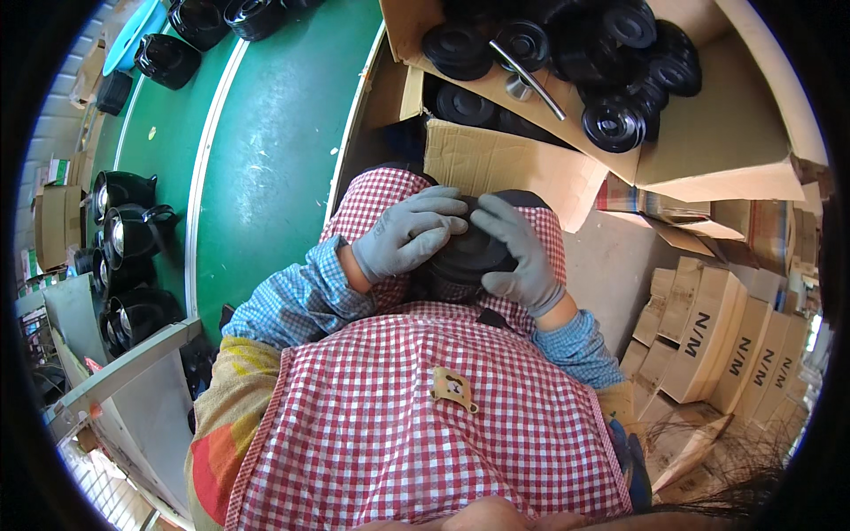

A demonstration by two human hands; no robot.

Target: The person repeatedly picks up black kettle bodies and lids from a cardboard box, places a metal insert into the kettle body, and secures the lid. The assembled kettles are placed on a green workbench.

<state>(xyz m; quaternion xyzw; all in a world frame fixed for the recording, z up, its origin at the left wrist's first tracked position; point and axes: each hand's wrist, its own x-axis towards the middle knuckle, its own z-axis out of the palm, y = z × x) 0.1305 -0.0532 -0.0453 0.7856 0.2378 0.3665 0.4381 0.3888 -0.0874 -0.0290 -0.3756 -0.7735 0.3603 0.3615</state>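
Note:
A black round plastic part (467, 259), like a lid or a base, sits over my lap between both hands. My left hand (409, 234), in a grey glove, is closed at its left and upper edge, the fingers bent over it. On the other side my right hand (521, 255), gloved too, spans its right edge with thumb and fingers around it. The gloves cover parts of its rim, and its underside is hidden. A red checked apron (372, 389) covers my lap beneath it.
An open carton (708, 142) of black round parts (613, 122) stands ahead right, a metal rod (529, 80) lying across it. To the left runs a green conveyor belt (257, 177) with black kettles (133, 234) beyond. Stacked cardboard boxes (704, 332) are at the right.

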